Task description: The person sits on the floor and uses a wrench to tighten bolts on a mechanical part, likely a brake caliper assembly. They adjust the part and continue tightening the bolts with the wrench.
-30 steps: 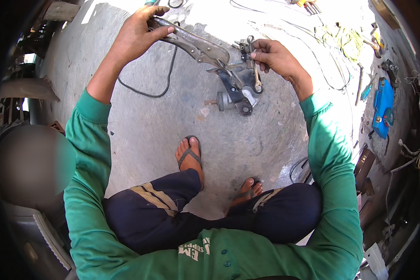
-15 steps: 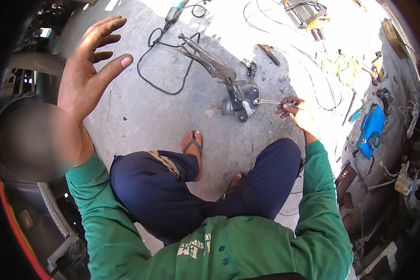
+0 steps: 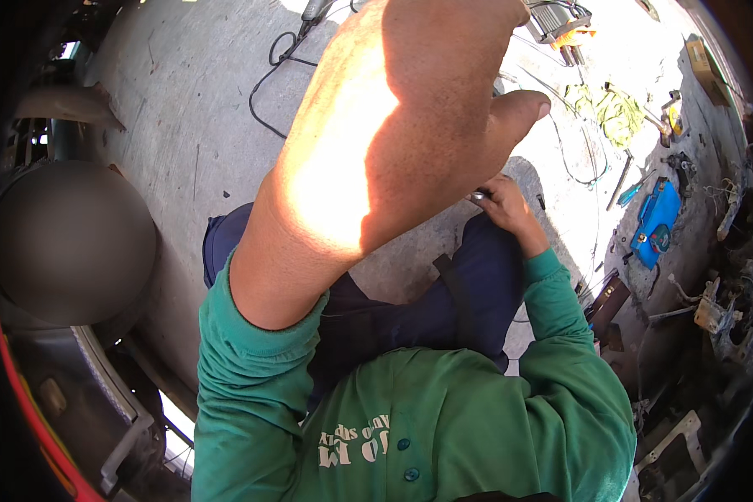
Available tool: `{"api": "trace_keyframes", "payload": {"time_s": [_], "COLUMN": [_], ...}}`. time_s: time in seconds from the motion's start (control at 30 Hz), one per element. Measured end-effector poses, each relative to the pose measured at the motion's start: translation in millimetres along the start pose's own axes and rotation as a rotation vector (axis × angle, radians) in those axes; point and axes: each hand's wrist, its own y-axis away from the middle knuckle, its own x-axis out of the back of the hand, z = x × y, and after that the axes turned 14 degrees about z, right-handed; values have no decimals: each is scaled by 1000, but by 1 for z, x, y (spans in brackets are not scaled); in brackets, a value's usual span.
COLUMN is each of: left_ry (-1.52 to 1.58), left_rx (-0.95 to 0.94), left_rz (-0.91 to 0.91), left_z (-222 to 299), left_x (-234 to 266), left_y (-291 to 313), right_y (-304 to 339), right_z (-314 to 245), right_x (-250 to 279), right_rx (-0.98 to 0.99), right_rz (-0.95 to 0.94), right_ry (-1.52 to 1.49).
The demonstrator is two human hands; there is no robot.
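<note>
My left hand is raised close to the view, its back toward me and its thumb stretched out to the right. Its other fingers run mostly past the upper edge; I see nothing held in it. Below its thumb, my right hand is closed on a wrench. Only a small shiny end of the wrench shows. The rest is hidden, as are the greasy metal assembly and locking pliers that lay on the concrete in the earlier frame.
A corded power tool lies at the top. To the right are a yellow-green rope bundle, a blue case, a screwdriver and a cardboard box. Metal scrap lines the right edge; dark vehicle parts stand at left.
My left hand has swung right and closer to the view, covering the metal assembly and pliers. The right hand has shifted slightly left and nearer to me, still holding the wrench.
</note>
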Motion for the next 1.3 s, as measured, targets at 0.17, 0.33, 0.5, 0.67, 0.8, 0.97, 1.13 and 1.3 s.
{"api": "trace_keyframes", "payload": {"time_s": [0.17,0.33,0.5,0.67,0.8,0.97,1.13,1.3], "left_ry": [-186,-142,-174,-219,-283,-107,62,-194], "left_rx": [208,132,49,-66,-178,186,345,20], "left_rz": [-62,21,75,104,132,217,166,188], "left_z": [1,-36,-61,-77,-86,-66,-87,-95], "left_x": [8,-14,-6,7,18,27,31,25], "left_y": [-12,-10,-12,-7,-6,-4,-13,-18], "right_y": [23,-69,-75,11,8,8,11,17], "right_z": [55,93,0,6,64,73,68,67], "right_x": [27,3,-18,15,37,32,12,4], "right_rx": [-978,-969,-318,-367,-945,-1067,-1118,-1197], "right_rz": [220,238,-106,16,247,379,501,633], "right_ry": [-690,-454,-101,-140,-439,-650,-743,-850]}}
